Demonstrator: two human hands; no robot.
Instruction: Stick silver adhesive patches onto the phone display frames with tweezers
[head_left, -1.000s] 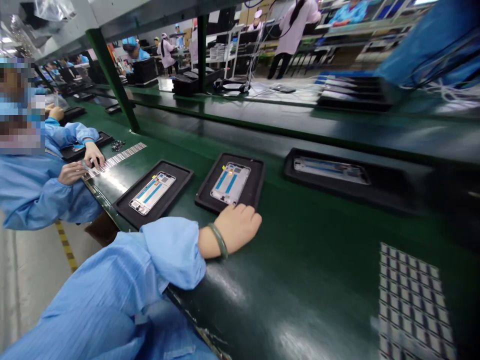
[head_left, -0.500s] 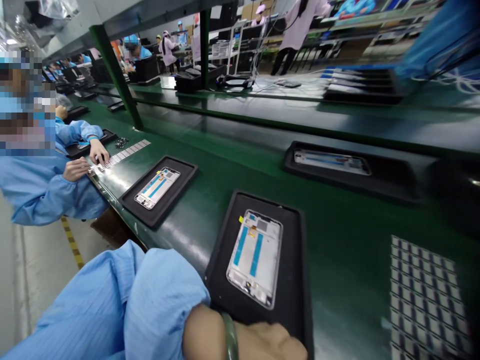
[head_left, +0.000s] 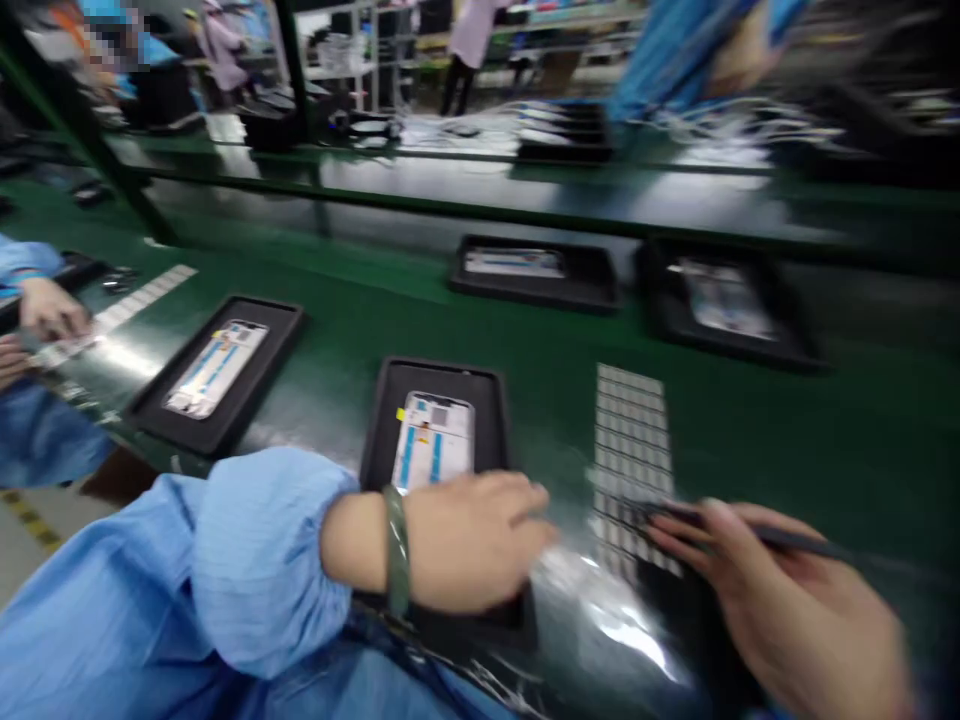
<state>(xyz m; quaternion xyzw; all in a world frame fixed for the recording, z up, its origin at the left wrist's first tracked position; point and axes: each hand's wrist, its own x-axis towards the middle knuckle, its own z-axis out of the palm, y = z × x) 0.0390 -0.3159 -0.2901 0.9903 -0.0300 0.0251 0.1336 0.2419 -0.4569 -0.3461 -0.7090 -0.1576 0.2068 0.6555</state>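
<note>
At the near edge of the green surface [head_left: 337, 345], centre: one black tray [head_left: 489, 420], holding one pale phone-like frame [head_left: 452, 445] with two blue strips and a yellow tab.

Position: changed. One second ago the tray lay farther off, close beside the left-hand tray [head_left: 274, 345]; now it lies nearer the person, well apart from that one. Judged meaning: the frame has been brought within working reach of both hands, beside the sheet of small parts [head_left: 634, 430].

Left hand [head_left: 472, 545]: palm down, green bangle [head_left: 397, 550] at the wrist. Forearm reaches in from the left, the hand crossing the tray and covering the frame's lower end. Fingers bent, directed toward the sheet; blurred. Whether they touch or pinch anything cannot be told.

Right hand [head_left: 787, 600]: newly in view, entering from lower right, fingers closed around a slim dark tool [head_left: 795, 541], seemingly tweezers. Tool tip at the sheet's nearer half; contact unclear.

Also listed: a co-worker's hand [head_left: 51, 305], far left.
</note>
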